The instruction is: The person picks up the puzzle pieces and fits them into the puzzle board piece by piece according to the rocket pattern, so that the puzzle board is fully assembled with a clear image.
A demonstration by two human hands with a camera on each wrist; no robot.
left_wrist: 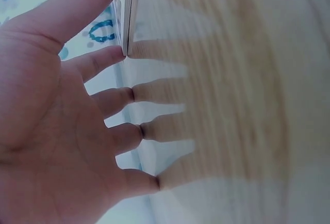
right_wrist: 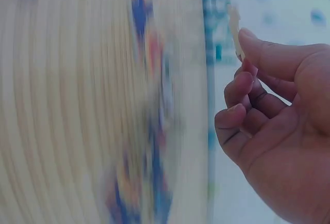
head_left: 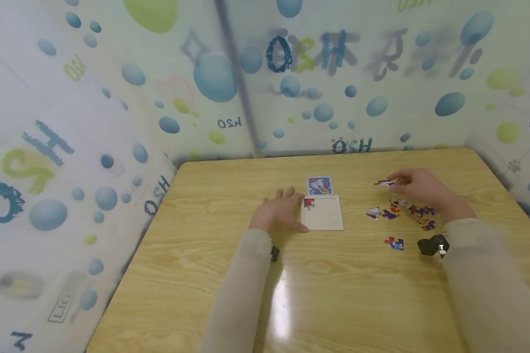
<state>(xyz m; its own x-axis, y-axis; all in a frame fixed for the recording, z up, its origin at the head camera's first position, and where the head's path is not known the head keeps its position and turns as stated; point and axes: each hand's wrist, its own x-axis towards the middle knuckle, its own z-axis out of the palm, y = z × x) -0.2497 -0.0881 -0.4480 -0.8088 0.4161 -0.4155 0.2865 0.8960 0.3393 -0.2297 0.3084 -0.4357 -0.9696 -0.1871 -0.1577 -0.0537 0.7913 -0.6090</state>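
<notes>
A cream puzzle board (head_left: 324, 215) lies flat on the table, with a red piece (head_left: 308, 202) in its upper left corner. Along the board's left edge rests my left hand (head_left: 279, 212), its fingers spread and straight; thumb and index finger touch the edge. In the left wrist view the board (left_wrist: 130, 15) appears edge-on beside the thumb. My right hand (head_left: 419, 187) pinches a puzzle piece (head_left: 384, 183) between thumb and fingers above the table. The right wrist view shows that piece (right_wrist: 235, 33) edge-on, its picture side hidden. Several loose puzzle pieces (head_left: 392, 212) lie below the right hand.
A small blue picture card (head_left: 319, 186) lies just behind the board. One puzzle piece (head_left: 395, 243) sits apart, nearer the front. The wooden table (head_left: 349, 294) meets a patterned wall covering (head_left: 291, 117) at the back and sides.
</notes>
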